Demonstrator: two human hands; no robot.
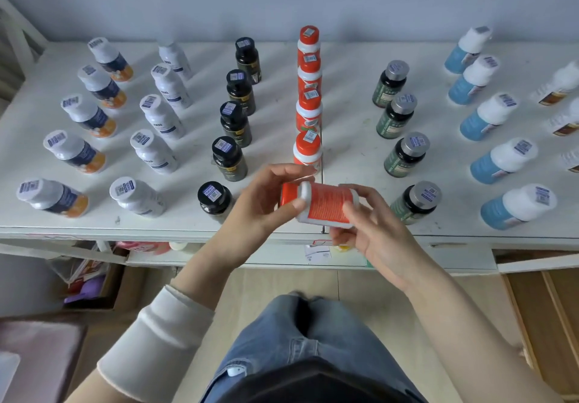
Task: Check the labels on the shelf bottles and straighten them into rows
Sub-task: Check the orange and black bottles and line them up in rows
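An orange-and-white bottle (324, 203) lies on its side in both my hands, above the front edge of the white shelf top (351, 139), its orange cap pointing left and its label facing up. My left hand (263, 205) grips the cap end, thumb on the white neck. My right hand (366, 230) holds the base end with fingers curled round it. Behind it a row of orange-capped bottles (308, 149) runs back to the wall. Rows of other bottles stand on either side.
From left to right stand rows of navy-and-orange bottles (75, 152), white bottles (153, 152), black bottles (228, 158), green bottles with grey caps (407, 155), blue bottles with white caps (501, 161) and white bottles at the far right (557, 88). A lower shelf holds clutter (94, 271).
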